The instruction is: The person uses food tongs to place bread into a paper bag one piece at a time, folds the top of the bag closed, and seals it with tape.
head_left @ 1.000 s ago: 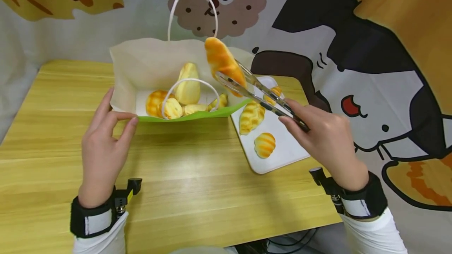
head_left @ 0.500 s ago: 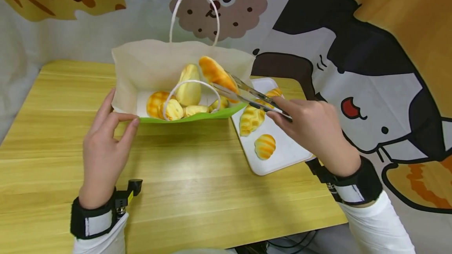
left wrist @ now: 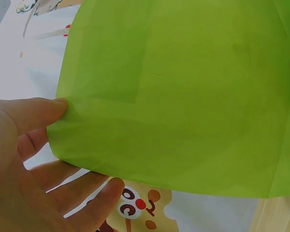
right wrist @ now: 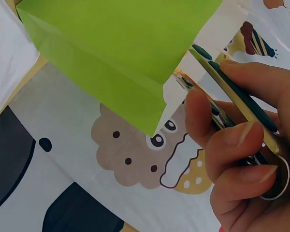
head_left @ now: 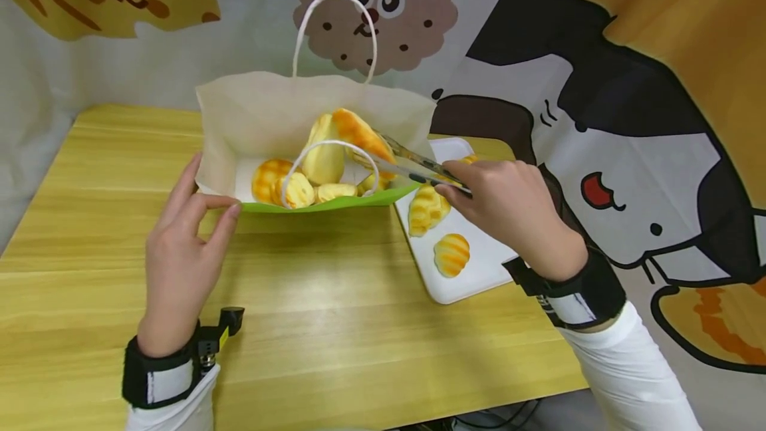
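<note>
I have the right hand point(head_left: 511, 205) curled round slim, shiny metal tongs point(head_left: 419, 158), which clasp a smooth, oblong golden-orange bread roll point(head_left: 359, 132) within the opening of the cream-lined green paper bag point(head_left: 257, 105), how deep I can't tell. My left hand point(head_left: 182, 248) pinches the bag's thin corner. From the right wrist, the green wall hides the roll almost entirely.

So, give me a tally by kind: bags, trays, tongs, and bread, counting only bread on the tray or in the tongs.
Green bag: 1
White tray: 1
Tongs: 1
Bread on the tray: 3 in view, one mostly hidden by the right hand
Bread in the tongs: 1
Total: 7
</note>
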`<state>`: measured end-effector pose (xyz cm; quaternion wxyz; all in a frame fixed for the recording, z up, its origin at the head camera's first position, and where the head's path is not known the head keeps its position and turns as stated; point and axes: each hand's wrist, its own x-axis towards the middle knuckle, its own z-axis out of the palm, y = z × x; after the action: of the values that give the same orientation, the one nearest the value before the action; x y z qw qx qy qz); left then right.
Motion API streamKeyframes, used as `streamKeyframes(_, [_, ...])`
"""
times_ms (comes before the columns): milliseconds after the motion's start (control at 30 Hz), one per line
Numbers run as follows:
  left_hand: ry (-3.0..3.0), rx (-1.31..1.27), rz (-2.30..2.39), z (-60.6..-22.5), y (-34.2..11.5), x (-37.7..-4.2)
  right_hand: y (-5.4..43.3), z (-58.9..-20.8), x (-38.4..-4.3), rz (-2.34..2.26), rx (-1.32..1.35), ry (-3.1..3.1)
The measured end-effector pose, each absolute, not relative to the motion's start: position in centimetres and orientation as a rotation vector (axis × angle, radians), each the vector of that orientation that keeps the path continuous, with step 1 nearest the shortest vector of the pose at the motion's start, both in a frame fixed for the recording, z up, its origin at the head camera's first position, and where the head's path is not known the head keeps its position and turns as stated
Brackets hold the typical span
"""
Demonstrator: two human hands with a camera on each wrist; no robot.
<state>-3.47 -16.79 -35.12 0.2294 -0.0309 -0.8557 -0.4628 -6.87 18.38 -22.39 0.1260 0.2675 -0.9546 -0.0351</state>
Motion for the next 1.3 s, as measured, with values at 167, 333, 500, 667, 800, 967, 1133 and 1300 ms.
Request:
streamKeyframes(167, [-2.354,-0.094,-1.273,-35.2,-16.8,-3.5,18.1,-22.7,-7.1,-0.081,0.748,-2.836])
streamKeyframes(333, [-2.356,-0.091,-1.278,-35.1,-16.8,-3.5,18.0,-22.8,-7.3,-0.065,0.716,-2.873])
streamKeyframes(500, [-2.354,-0.097,-1.289,-35.0,-16.8,-3.5,18.2,-22.9,-7.0,-0.029,0.67,-2.919])
streamKeyframes(667, [-2.36,-0.091,-1.278,-35.0,-16.7,-3.4,18.5,-23.0,-6.9,0.018,0.651,-2.952])
streamKeyframes(800, [-2.36,-0.091,-1.271,-35.0,-16.7,-3.4,18.8,-23.2,-6.9,0.034,0.652,-2.946])
streamKeyframes(967, [-2.354,-0.106,-1.26,-35.0,-16.6,-3.4,19.1,-23.5,-6.8,0.059,0.65,-2.933])
streamKeyframes(1133, [-2.358,-0.109,-1.248,-35.0,-16.5,-3.2,19.2,-23.6,-6.5,0.096,0.621,-2.963])
streamKeyframes(1300, [-2.371,-0.103,-1.248,-34.9,-16.4,-3.1,19.3,-23.7,-6.3,0.164,0.599,-3.009])
